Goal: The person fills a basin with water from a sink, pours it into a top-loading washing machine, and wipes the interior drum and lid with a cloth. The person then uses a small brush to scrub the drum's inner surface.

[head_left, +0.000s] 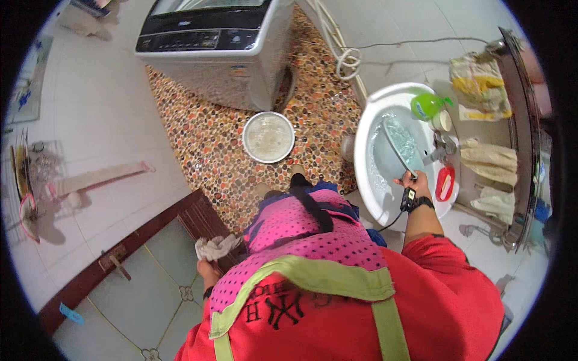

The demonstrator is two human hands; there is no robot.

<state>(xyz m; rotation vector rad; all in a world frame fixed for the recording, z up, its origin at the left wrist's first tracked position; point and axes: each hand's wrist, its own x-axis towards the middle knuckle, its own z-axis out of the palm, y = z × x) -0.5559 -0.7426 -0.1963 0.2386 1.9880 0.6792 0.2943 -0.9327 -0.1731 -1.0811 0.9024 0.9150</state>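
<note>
The clear panel (402,144), long and narrow, lay slanted in the sink (365,150) at the right of the frame, its exact kind hard to tell. The right hand (415,182) gripped its lower end, fingers closed on the edge. Water stood in the sink around the panel. Just right of the panel was the tap (438,155), with a cup (442,121) and a green bottle (426,107) above it and a red dish (445,183) below, on the sink's rim. In the lower left of the frame, the left hand (208,271) was closed on a white cloth (217,247), well apart from the sink. Near the centre, a round bowl (245,139) sat on the pebble-patterned floor (328,90), holding cloudy liquid. A washer (198,69) stood at the upper left; three cloths (489,161) hung at the far right.
</note>
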